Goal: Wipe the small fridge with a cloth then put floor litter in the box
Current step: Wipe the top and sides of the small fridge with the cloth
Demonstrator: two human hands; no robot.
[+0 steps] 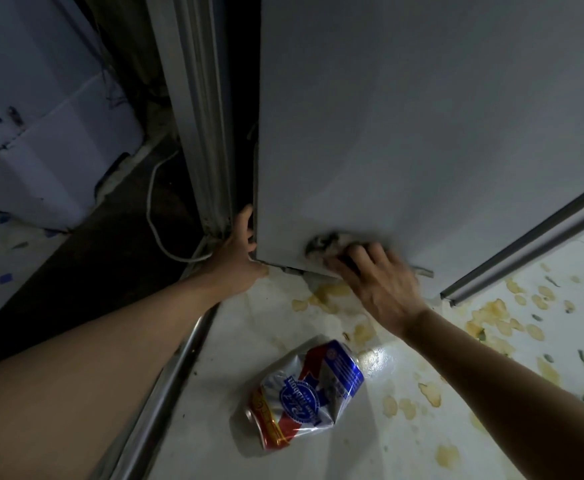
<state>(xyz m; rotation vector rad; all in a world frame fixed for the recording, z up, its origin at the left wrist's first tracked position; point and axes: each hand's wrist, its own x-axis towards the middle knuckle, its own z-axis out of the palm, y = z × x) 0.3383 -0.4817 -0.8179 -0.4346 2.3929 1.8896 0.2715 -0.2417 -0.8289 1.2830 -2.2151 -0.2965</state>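
The small white fridge point(405, 126) fills the upper middle of the head view. My right hand point(377, 282) presses a crumpled grey-white cloth point(325, 245) against the fridge's lower side, near its bottom edge. My left hand point(238, 251) grips the fridge's lower left corner edge, fingers wrapped round it. A crushed blue, white and red beer can point(304, 393) lies on the floor below both hands.
A white cardboard box point(44, 133) stands at the left. A white cable point(155, 220) loops over the dark floor beside the fridge. A metal floor strip point(166, 382) runs diagonally. Yellow stains point(491, 317) and dark scraps dot the white tiles at the right.
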